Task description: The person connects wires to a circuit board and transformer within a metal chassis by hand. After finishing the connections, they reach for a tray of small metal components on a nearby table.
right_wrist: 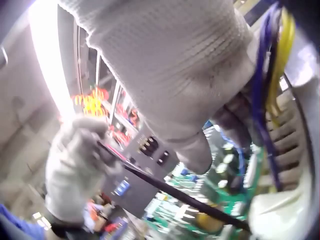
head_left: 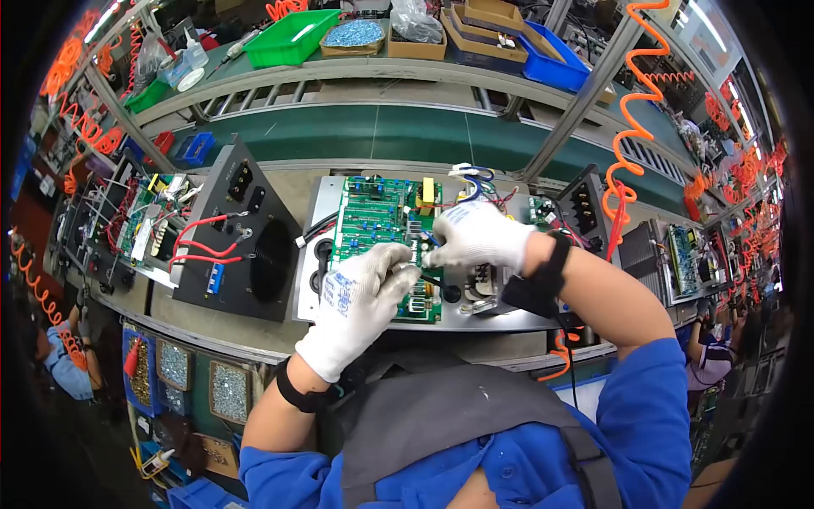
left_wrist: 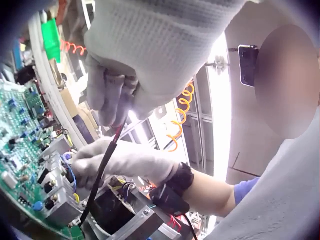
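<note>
My gloved left hand (head_left: 360, 288) is over the near part of a green circuit board (head_left: 373, 212). Its thumb and fingers pinch the end of a black-sleeved cable (left_wrist: 102, 172), where a bit of red wire shows. In the right wrist view this cable (right_wrist: 185, 197) slants down past the board. My gloved right hand (head_left: 479, 237) is at the board's right side, its fingers bent in beside the metal heat sinks (left_wrist: 62, 207). At those fingertips a thin blue wire (left_wrist: 73, 175) loops out, pinched there; the glove partly hides the grip.
A black panel (head_left: 242, 229) with red cables (head_left: 208, 246) stands left of the board. Purple and yellow wires (right_wrist: 285, 55) run close by my right hand. An orange coiled hose (head_left: 640, 110) hangs at the right. Behind lies a green conveyor (head_left: 407, 131); part trays (head_left: 229, 390) sit at lower left.
</note>
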Demonstrator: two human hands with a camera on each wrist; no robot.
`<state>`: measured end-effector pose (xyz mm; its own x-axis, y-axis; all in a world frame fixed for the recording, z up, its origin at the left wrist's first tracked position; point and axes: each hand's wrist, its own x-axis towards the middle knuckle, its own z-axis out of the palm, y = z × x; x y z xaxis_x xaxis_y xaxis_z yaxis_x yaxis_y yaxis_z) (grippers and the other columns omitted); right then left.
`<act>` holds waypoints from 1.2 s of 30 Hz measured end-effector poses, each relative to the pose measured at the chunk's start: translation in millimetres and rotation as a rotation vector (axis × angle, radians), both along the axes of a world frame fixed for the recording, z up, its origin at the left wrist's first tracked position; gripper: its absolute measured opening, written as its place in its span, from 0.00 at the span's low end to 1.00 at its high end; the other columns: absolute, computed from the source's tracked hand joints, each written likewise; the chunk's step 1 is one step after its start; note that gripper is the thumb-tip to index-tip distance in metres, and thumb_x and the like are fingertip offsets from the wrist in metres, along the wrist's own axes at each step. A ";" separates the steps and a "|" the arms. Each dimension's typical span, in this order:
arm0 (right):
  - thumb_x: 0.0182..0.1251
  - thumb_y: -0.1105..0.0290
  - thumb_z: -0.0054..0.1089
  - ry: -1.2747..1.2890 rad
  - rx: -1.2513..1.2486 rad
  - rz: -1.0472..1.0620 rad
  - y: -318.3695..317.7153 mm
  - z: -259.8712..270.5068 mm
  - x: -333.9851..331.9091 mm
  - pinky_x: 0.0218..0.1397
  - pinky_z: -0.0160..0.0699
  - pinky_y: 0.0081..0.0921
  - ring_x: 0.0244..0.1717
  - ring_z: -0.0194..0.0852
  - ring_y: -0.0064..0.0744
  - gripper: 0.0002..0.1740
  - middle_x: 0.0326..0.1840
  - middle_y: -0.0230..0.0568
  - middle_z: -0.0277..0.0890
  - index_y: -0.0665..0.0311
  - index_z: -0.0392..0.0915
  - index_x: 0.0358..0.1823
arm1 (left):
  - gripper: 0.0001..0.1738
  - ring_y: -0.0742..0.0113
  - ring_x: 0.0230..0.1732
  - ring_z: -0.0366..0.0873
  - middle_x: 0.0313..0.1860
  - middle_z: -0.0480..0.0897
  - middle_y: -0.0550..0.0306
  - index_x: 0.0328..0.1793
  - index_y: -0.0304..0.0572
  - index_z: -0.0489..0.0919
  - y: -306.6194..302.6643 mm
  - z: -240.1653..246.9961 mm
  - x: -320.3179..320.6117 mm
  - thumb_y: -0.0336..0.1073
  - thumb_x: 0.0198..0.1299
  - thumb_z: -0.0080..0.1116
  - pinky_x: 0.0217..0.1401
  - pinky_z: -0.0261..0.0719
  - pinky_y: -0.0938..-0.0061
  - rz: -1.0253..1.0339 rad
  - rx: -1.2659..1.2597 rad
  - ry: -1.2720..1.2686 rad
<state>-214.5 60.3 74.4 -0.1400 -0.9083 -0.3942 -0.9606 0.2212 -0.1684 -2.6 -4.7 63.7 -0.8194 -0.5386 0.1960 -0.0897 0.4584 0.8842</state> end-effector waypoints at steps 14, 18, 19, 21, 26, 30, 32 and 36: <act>0.74 0.63 0.54 -1.087 -0.263 -0.432 23.2 -1.4 -1.4 0.57 0.78 0.26 0.48 0.81 0.28 0.17 0.45 0.37 0.83 0.69 0.76 0.54 | 0.09 0.74 0.42 0.79 0.39 0.82 0.62 0.51 0.35 0.80 -25.2 -30.5 -2.5 0.27 0.66 0.55 0.49 0.76 0.79 -0.029 0.290 0.130; 0.76 0.63 0.54 -1.277 -0.216 -0.491 31.2 11.1 7.6 0.62 0.73 0.26 0.53 0.78 0.25 0.15 0.49 0.35 0.80 0.66 0.78 0.53 | 0.14 0.56 0.48 0.81 0.43 0.84 0.51 0.51 0.38 0.81 -38.6 -22.7 -26.3 0.22 0.58 0.59 0.53 0.78 0.67 -0.137 -0.277 0.290; 0.76 0.62 0.54 -1.333 -0.229 -0.500 31.8 10.9 5.5 0.60 0.74 0.26 0.52 0.78 0.24 0.15 0.49 0.35 0.80 0.66 0.78 0.52 | 0.15 0.53 0.48 0.81 0.44 0.84 0.51 0.51 0.38 0.81 -40.9 -23.7 -32.3 0.22 0.56 0.60 0.52 0.78 0.65 -0.146 -0.343 0.312; 0.75 0.59 0.56 -1.232 -0.285 -0.482 35.2 10.3 0.8 0.48 0.78 0.20 0.44 0.78 0.18 0.16 0.41 0.29 0.79 0.65 0.79 0.49 | 0.18 0.53 0.47 0.81 0.42 0.85 0.52 0.52 0.40 0.81 -41.1 -26.0 -46.5 0.21 0.54 0.61 0.51 0.78 0.63 -0.180 -0.450 0.415; 0.68 0.57 0.61 -0.719 -0.279 -0.508 16.4 10.9 -11.5 0.34 0.74 0.26 0.30 0.79 0.24 0.18 0.29 0.37 0.80 0.69 0.81 0.40 | 0.26 0.53 0.57 0.80 0.57 0.80 0.41 0.68 0.32 0.68 -44.1 -38.2 -51.9 0.26 0.62 0.55 0.64 0.75 0.65 -0.061 -0.084 0.264; 0.58 0.60 0.63 -0.302 -0.187 -0.431 -5.8 -14.7 -32.5 0.29 0.73 0.32 0.22 0.76 0.34 0.17 0.18 0.44 0.75 0.70 0.81 0.29 | 0.30 0.60 0.61 0.77 0.63 0.76 0.40 0.75 0.32 0.62 -56.9 -59.5 -10.9 0.23 0.65 0.50 0.64 0.75 0.70 0.110 0.083 0.146; 0.58 0.59 0.63 -0.213 -0.096 -0.386 -11.2 -28.8 -36.4 0.27 0.72 0.31 0.20 0.76 0.32 0.18 0.16 0.40 0.75 0.70 0.80 0.24 | 0.30 0.61 0.60 0.78 0.63 0.77 0.41 0.74 0.31 0.63 -52.9 -70.8 7.3 0.23 0.64 0.50 0.64 0.75 0.70 0.128 0.075 0.093; 0.58 0.59 0.63 -0.251 -0.042 -0.384 -15.6 -23.7 -34.4 0.28 0.73 0.32 0.21 0.76 0.32 0.17 0.18 0.40 0.75 0.70 0.80 0.25 | 0.28 0.61 0.57 0.79 0.60 0.78 0.44 0.71 0.30 0.67 -42.9 -100.9 31.2 0.24 0.63 0.52 0.62 0.76 0.70 0.255 0.168 0.138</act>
